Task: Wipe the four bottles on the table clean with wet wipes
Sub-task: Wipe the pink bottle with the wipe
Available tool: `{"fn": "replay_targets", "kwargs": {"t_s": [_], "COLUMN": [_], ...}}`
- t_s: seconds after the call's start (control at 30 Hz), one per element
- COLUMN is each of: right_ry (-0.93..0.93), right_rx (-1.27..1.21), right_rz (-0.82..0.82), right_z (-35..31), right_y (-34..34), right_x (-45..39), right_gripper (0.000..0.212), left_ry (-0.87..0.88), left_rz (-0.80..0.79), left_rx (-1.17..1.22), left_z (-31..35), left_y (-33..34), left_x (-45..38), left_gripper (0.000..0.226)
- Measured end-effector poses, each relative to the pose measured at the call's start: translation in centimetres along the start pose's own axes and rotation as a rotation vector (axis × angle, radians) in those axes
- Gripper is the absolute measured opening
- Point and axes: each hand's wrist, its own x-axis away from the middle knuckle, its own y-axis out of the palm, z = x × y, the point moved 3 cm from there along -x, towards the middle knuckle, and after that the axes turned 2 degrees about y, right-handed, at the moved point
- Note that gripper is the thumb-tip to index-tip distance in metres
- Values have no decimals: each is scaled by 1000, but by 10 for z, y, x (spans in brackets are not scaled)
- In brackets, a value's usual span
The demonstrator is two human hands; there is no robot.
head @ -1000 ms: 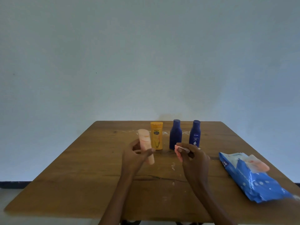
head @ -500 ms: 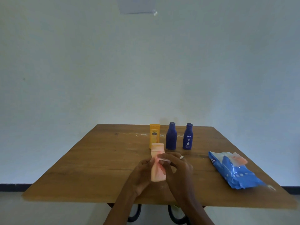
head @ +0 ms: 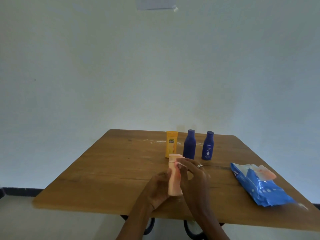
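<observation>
A brown wooden table [head: 107,170] stands by a pale wall. Near the front edge, the left hand [head: 155,189] is wrapped around the lower part of a pale pink plastic bottle [head: 174,181] and holds it upright above the table top. The right hand [head: 194,177], with a silver ring [head: 200,165] on one finger, comes in from the other side and pinches a small white wet wipe [head: 181,163] against the upper part of the pink bottle, just under its cap. The wipe is mostly hidden by the fingers, so only a little white bit of it seems to show.

Behind the hands, three more bottles stand upright in a row near the far edge. First is a tall yellow plastic bottle [head: 171,143]. Just beside it is a dark blue plastic bottle [head: 189,144] with a plain side. Next is a second dark blue bottle with white writing [head: 208,145].

Far to the right, a blue soft pack of wet wipes [head: 259,186] lies flat on the table with its flap lifted.
</observation>
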Motion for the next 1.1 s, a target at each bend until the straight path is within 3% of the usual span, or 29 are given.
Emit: {"fn": "replay_targets", "kwargs": {"t_s": [0.17, 0.33, 0.53, 0.7, 0.9, 1.1], "right_ry": [-201, -301, -163, -117, 86, 198], "right_rx": [75, 98, 55, 55, -20, -57], "right_rz": [-175, -230, -139, -252, -340, -543], "right_z": [-5, -3, -12, -8, 3, 0], "right_y": [5, -6, -9, -2, -7, 5], "right_x": [9, 19, -4, 2, 16, 33], "right_gripper": [30, 23, 45, 42, 44, 55], "left_ry": [9, -30, -16, -6, -32, -80], "left_rz": [-6, 28, 29, 41, -28, 94], "left_rx": [140, 161, 131, 115, 108, 161], "left_z": [-4, -4, -6, -6, -7, -8], "left_y": [-7, -5, -4, -8, -5, -13], "left_x": [-2, -5, -4, -5, -7, -7], "left_gripper": [58, 45, 31, 27, 26, 32]}}
